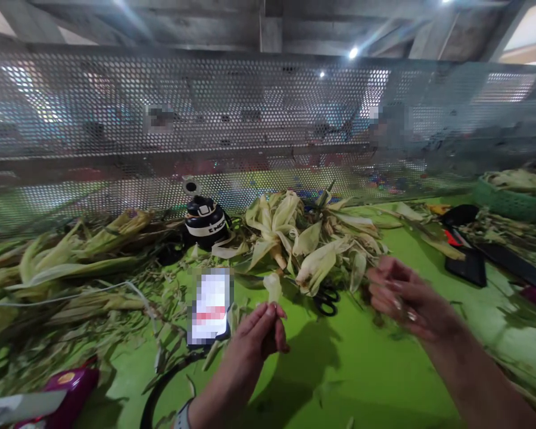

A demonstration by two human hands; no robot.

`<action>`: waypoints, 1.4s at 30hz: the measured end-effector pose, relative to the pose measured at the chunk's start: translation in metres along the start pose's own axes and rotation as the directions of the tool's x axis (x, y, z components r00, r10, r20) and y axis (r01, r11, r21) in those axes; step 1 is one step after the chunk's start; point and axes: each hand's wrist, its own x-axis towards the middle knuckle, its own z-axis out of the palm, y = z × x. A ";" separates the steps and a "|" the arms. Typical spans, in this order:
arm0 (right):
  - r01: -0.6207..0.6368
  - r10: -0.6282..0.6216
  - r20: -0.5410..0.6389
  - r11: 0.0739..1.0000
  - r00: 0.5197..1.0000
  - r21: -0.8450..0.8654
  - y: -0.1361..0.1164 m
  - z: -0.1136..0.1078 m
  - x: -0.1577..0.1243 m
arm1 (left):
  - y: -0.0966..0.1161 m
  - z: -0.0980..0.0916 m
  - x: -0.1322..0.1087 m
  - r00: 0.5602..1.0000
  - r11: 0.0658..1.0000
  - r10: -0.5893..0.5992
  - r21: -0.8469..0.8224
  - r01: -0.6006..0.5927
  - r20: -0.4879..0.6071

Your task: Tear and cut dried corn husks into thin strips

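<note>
Between thumb and fingers, my left hand (261,330) pinches a small pale piece of corn husk (273,287), which stands up from the fingertips. My right hand (402,298) is off to the right above the green table (361,369), its fingers curled together and slightly blurred; whatever they hold cannot be made out. Black-handled scissors (327,301) lie between the hands, partly under a heap of corn husks (312,244). Left of my left hand is a phone (211,307) with a lit screen, among husk scraps.
A black bottle (206,221) stands behind the phone. More husks (84,250) and a white cable (138,292) are on the left, with a purple device (71,390) near the front. At right are a dark phone (467,265) and a green basket (513,199). A perforated metal screen (250,131) borders the back.
</note>
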 end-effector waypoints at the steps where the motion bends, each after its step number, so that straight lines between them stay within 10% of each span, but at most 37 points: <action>1: 0.029 -0.029 0.021 0.999 0.999 0.015 0.001 0.003 -0.004 | 0.001 0.002 -0.002 1.000 1.000 -0.023 0.007 0.023 0.013; 7: 0.042 0.104 0.412 0.943 0.905 -0.330 0.038 0.044 -0.022 | -0.001 0.006 -0.007 0.987 0.991 -0.129 0.059 0.124 0.099; 16: 0.424 0.118 0.497 0.380 0.859 -0.822 0.070 0.066 -0.027 | -0.006 0.002 0.000 0.981 0.979 -0.142 -0.125 0.159 0.133; 21: 0.202 -0.050 0.204 0.499 0.978 -0.843 0.062 0.052 -0.014 | 0.000 0.000 -0.001 0.965 0.958 -0.216 -0.161 0.239 0.148; 26: -0.044 0.301 0.134 0.518 0.944 -0.854 0.066 0.041 0.006 | 0.001 -0.001 0.000 0.958 0.969 -0.233 -0.048 0.244 0.166; 42: 0.163 0.158 0.248 0.416 0.956 -0.895 0.057 0.035 0.011 | -0.002 -0.006 0.005 0.895 0.916 -0.395 0.163 0.366 0.210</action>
